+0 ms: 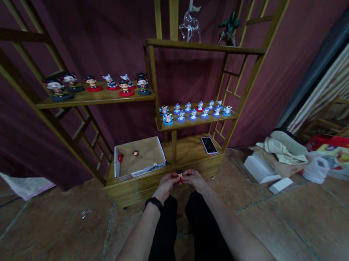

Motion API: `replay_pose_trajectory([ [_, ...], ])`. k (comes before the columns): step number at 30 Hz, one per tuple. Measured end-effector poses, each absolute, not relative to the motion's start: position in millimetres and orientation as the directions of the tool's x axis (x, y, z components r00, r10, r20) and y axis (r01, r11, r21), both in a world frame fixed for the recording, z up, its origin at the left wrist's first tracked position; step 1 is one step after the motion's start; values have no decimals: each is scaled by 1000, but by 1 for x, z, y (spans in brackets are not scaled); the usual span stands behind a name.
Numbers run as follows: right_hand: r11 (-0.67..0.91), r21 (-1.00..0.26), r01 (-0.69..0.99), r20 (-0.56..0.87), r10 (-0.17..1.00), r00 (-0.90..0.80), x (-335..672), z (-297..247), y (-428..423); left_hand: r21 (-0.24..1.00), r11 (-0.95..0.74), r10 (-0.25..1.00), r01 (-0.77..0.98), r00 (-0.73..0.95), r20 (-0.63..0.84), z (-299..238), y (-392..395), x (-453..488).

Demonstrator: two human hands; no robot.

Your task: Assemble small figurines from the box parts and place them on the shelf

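Observation:
A small black-haired figurine [180,173] with red on its lower part is held between my two hands, in front of the low wooden cabinet. My left hand [167,185] pinches its left side, and my right hand [194,178] grips the right side. Just beyond my left hand, an open cardboard box [151,153] rests on the cabinet top. Inside it lie a small red piece [120,157] and a small dark-haired piece [135,153], too small to make out fully.
Several figurines on round bases [125,88] stand on the upper left shelf [88,99]; two rows of bluish ones [193,114] fill the middle shelf. A clear horse statue [190,24] stands above. A phone [209,145] lies on the cabinet. White boxes [260,168] and bags sit on the right floor.

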State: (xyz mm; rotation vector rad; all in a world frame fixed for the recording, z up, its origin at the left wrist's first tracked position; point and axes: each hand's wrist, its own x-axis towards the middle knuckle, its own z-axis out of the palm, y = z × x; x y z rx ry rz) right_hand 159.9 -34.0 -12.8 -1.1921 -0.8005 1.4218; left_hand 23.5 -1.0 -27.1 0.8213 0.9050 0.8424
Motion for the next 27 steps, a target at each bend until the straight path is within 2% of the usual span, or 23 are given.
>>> replay_pose_trajectory([
  [14, -204, -911, -359, -235, 971, 46, 160, -19, -31, 872, 436, 854, -224, 407, -323, -29, 2, 22],
  [27, -194, -924, -330, -211, 977, 15, 162, -19, -36, 885, 424, 875, -194, 339, -345, -25, 1, 22],
])
